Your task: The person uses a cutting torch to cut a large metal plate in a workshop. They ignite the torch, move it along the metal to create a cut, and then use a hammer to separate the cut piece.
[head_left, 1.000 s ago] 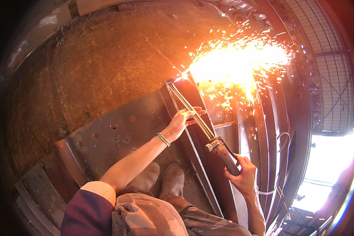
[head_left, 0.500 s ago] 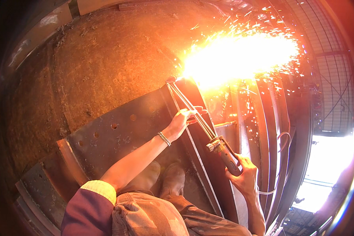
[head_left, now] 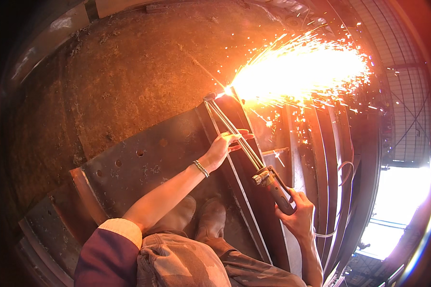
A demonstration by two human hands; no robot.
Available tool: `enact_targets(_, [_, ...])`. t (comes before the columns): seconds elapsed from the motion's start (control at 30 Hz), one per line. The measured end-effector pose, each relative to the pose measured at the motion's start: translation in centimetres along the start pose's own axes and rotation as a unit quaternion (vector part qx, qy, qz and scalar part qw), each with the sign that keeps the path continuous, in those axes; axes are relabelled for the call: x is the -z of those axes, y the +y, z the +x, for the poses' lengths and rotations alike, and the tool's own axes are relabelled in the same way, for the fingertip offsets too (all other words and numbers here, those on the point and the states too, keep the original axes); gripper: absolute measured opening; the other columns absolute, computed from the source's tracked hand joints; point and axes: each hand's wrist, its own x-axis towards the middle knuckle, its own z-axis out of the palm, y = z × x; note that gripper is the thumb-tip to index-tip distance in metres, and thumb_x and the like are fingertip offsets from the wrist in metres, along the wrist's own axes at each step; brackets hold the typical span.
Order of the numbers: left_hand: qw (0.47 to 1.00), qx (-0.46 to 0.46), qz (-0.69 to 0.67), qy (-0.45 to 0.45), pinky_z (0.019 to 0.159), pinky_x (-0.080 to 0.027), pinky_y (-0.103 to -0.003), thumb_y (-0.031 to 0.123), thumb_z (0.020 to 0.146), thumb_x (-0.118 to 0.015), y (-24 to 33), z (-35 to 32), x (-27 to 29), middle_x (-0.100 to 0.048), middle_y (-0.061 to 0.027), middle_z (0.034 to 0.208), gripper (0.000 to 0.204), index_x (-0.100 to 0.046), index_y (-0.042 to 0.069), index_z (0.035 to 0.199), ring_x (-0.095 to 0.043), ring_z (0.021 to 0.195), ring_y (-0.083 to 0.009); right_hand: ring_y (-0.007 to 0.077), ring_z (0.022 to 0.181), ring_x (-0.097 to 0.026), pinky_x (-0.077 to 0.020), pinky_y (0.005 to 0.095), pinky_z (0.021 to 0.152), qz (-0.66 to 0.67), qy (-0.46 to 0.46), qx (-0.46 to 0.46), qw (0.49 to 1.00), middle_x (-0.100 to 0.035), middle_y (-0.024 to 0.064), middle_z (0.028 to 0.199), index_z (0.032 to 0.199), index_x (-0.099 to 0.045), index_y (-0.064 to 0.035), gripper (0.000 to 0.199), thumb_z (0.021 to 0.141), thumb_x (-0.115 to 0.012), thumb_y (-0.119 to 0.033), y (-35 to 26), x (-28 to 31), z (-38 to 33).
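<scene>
A cutting torch (head_left: 263, 176) with long metal tubes and a brass valve body slants across the middle of the view. My right hand (head_left: 298, 213) is wrapped round its dark handle, with fingers by the lever. Farther up, my left hand (head_left: 221, 150) grips the tubes, the fingers passing partly round them. Close to the rusty curved steel wall (head_left: 129, 86), the torch head (head_left: 209, 97) points right at the top end of an upright steel plate (head_left: 239, 115). From a bright spot there, a white-hot spray of sparks (head_left: 301, 69) shoots off to the right; glare hides what lies behind it.
A steel plate with round holes (head_left: 143, 158) lies left of my left forearm. Several upright steel ribs (head_left: 316, 158) stand on the right, with a pale hose (head_left: 326, 234) among them. My boots (head_left: 210, 217) are below the torch. Bright daylight enters through an opening (head_left: 397, 205) at far right.
The bright cutting spot has shifted slightly right, away from the torch head. The spark spray looks narrower, and both hands keep nearly the same place and hold.
</scene>
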Motion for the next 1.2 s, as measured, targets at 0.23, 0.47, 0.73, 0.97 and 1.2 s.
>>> enact_targets(0.23, [1.000, 0.004, 0.004, -0.002, 0.111, -0.041, -0.041, 0.018, 0.107, -0.045, 0.10, 0.05, -0.05, -0.066, -0.0136, 0.136, 0.035, -0.061, 0.005, 0.135, -0.057, 0.132, -0.0207, 0.0319, 0.076, -0.066, -0.0530, 0.0426, 0.070, -0.003, 0.023, 0.036, 0.999, -0.062, 0.0167, 0.087, 0.119, -0.067, 0.0008, 0.056, 0.071, -0.084, -0.022, 0.02, -0.17, 0.08])
enact_targets(0.47, [1.000, 0.007, 0.014, -0.002, 0.112, -0.040, -0.041, 0.019, 0.107, -0.044, 0.23, -0.08, -0.16, -0.067, -0.0122, 0.135, 0.035, -0.061, 0.006, 0.135, -0.057, 0.130, -0.0195, 0.0323, 0.076, -0.065, -0.0527, 0.0434, 0.071, 0.005, 0.006, 0.006, 1.000, -0.062, 0.0165, 0.087, 0.120, -0.067, 0.0007, 0.056, 0.071, -0.084, -0.022, 0.16, -0.09, -0.19])
enact_targets(0.73, [1.000, 0.006, 0.011, -0.005, 0.113, -0.038, -0.042, 0.021, 0.107, -0.045, 0.02, 0.01, -0.02, -0.067, -0.0112, 0.135, 0.036, -0.060, 0.007, 0.137, -0.057, 0.129, -0.0189, 0.0306, 0.074, -0.064, -0.0522, 0.0422, 0.067, 0.002, -0.001, -0.016, 1.000, -0.061, 0.0154, 0.087, 0.119, -0.067, -0.0002, 0.056, 0.071, -0.084, -0.022, 0.13, -0.12, -0.33])
enact_targets(0.97, [1.000, 0.001, 0.019, -0.014, 0.113, -0.038, -0.043, 0.022, 0.107, -0.045, -0.01, -0.01, 0.04, -0.067, -0.0113, 0.136, 0.037, -0.060, 0.007, 0.137, -0.056, 0.131, -0.0189, 0.0308, 0.075, -0.065, -0.0526, 0.0421, 0.068, -0.006, 0.000, -0.008, 1.000, -0.061, 0.0156, 0.087, 0.120, -0.067, -0.0006, 0.057, 0.070, -0.084, -0.022, -0.12, 0.00, -0.37])
enact_targets(1.2, [0.999, 0.002, 0.037, -0.009, 0.113, -0.037, -0.043, 0.022, 0.107, -0.044, -0.10, 0.07, 0.14, -0.067, -0.0113, 0.135, 0.038, -0.059, 0.006, 0.138, -0.055, 0.132, -0.0193, 0.0330, 0.077, -0.065, -0.0527, 0.0438, 0.072, 0.003, 0.019, 0.024, 1.000, -0.062, 0.0174, 0.089, 0.122, -0.066, -0.0003, 0.057, 0.071, -0.083, -0.021, 0.09, -0.27, -0.43])
